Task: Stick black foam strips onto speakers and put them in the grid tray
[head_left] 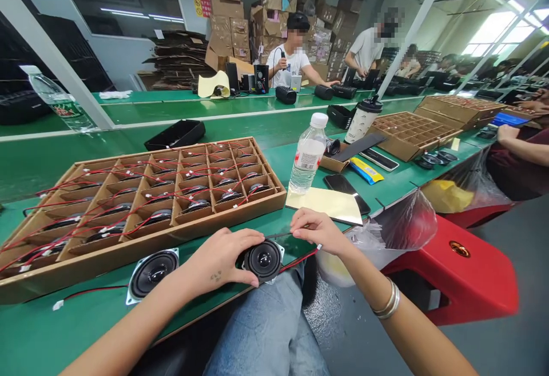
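Just in front of the cardboard tray [107,264], off its front right corner at the near edge of the green bench [43,330], a small speaker [262,260] sits in the person's left hand [221,262]. The fingers are curled over its left rim and the thumb is tucked along the near side. The right hand [319,230] hovers just beside it, up and to the right, clear of the frame. Its thumb and fingertips are closed in a pinch on a thin dark strip [278,235], too slim to identify, which runs roughly level towards the speaker's top edge.

The speaker faces up: a black cone with a glossy centre cap in a pale square metal frame. Its red lead [298,260] trails away to the right, passing under the right hand.

A second speaker [153,271] lies untouched against the tray's front wall, to the left of the left hand. The tray's compartments hold more units with red wires. A water bottle [307,156] stands off the tray's right end.
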`<state>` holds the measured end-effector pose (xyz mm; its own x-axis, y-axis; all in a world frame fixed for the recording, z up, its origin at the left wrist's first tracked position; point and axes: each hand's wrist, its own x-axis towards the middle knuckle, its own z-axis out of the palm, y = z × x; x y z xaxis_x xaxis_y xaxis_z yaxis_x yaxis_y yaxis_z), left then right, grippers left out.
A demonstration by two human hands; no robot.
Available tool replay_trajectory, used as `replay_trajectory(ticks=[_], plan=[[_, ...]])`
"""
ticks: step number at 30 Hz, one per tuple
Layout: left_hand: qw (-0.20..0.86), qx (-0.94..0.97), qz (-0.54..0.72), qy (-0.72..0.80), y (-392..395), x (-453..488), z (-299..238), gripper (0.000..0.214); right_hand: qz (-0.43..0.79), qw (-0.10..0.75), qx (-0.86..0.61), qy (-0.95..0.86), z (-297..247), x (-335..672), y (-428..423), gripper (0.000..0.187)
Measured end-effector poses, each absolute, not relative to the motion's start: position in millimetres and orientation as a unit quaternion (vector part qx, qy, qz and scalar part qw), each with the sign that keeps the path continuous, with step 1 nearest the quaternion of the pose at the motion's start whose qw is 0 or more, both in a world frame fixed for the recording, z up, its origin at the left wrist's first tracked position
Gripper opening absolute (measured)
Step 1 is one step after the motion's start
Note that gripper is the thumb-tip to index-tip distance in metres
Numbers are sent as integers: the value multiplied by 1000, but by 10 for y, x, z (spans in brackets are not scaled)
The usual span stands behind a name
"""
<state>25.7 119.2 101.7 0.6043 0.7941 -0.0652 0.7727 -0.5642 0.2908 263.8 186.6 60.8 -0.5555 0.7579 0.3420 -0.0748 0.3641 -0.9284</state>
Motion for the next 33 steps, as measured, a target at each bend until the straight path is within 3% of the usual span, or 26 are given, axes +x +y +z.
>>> replay_trajectory(ticks=[22, 33], plan=[[43, 846, -45, 530, 974, 571, 1174, 65, 484, 377, -253, -748, 550, 2650, 1719, 19], [-16, 841, -83, 534, 896, 679, 1201, 64, 429, 317, -211, -819, 716, 2653, 1697, 22]])
